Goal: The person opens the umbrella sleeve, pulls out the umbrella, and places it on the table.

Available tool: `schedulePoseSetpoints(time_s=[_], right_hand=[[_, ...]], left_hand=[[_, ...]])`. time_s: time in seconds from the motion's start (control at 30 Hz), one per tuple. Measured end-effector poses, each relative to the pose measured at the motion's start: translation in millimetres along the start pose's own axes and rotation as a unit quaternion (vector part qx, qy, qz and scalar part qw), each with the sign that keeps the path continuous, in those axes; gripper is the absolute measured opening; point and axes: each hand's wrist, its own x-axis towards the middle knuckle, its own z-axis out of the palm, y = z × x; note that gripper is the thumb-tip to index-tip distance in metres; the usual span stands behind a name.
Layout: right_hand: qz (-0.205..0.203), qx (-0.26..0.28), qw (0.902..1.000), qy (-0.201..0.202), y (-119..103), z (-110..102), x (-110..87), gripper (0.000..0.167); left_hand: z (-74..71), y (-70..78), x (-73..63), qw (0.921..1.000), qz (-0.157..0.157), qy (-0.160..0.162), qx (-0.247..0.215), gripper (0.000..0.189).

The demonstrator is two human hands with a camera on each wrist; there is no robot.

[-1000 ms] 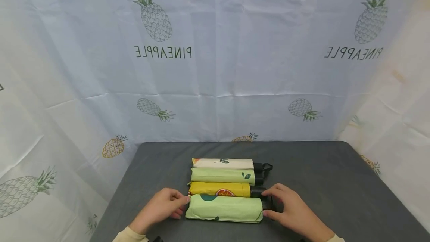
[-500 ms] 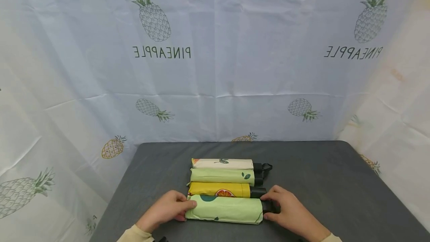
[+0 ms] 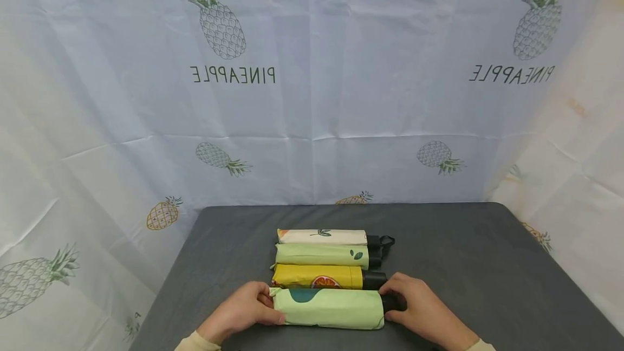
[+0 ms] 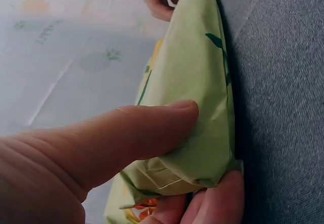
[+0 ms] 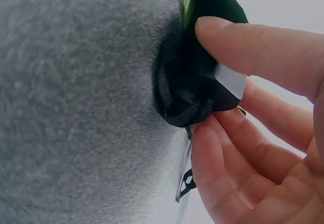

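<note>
A folded umbrella in a light green sleeve (image 3: 336,310) lies nearest the person, its black handle (image 3: 392,302) to the right. My left hand (image 3: 246,310) grips its left end, thumb along the near side and fingers behind and beneath, as the left wrist view shows. At the other end my right hand (image 3: 421,307) pinches the black handle (image 5: 212,57) between thumb and fingers; a black wrist strap (image 5: 172,92) loops off it. Just behind lies a yellow folded umbrella (image 3: 307,275) with an orange-slice print, close alongside the green one.
Farther back, a second light green folded umbrella (image 3: 317,255) and a cream one (image 3: 302,236) lie parallel, black handles to the right. All rest on a dark grey table (image 3: 463,242). A white pineapple-print curtain (image 3: 361,102) hangs behind and at both sides.
The left hand has moved right from the near green umbrella's end corner to grip that end. The umbrella has turned slightly and shifted toward the person, widening the gap to the yellow one.
</note>
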Motion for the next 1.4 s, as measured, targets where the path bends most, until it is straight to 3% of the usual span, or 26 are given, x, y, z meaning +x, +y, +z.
schedulePoseSetpoints(time_s=[0.27, 0.4, 0.53, 0.7, 0.83, 1.03, 1.23, 1.4], right_hand=[[0.002, 0.006, 0.9997, -0.022, -1, -3, -1.2, 0.032], [-0.004, 0.016, 0.9993, -0.034, -1, -5, -1.8, 0.033], [-0.034, 0.031, 0.9989, -0.013, -2, -13, -3.6, 0.034], [-0.072, 0.066, 0.9944, 0.041, -8, -29, -0.2, 0.036], [-0.051, 0.121, 0.9896, 0.058, -14, -40, 8.3, 0.039], [-0.019, 0.223, 0.9716, 0.077, -20, -47, 26.6, 0.048], [0.040, 0.268, 0.9589, 0.086, -23, -49, 38.5, 0.056], [0.062, 0.296, 0.9476, 0.103, -23, -52, 43.3, 0.057]], left_hand=[[2.1, -1.5, -2.0, 1.0000, 0.006, 0.000, -0.007, 0.036], [-0.8, -2.8, -2.8, 0.9992, 0.014, -0.019, -0.032, 0.038], [-10.9, 0.6, -3.9, 0.9979, 0.018, -0.045, -0.044, 0.040], [-29.6, 18.6, -4.4, 0.9974, 0.037, -0.052, -0.034, 0.044], [-40.4, 33.9, -0.7, 0.9940, 0.062, -0.057, -0.070, 0.052], [-49.5, 48.5, 11.3, 0.9906, 0.094, -0.046, -0.089, 0.064], [-51.3, 56.9, 22.8, 0.9919, 0.099, -0.028, -0.075, 0.069], [-52.1, 65.9, 31.9, 0.9895, 0.107, -0.031, -0.093, 0.068]])
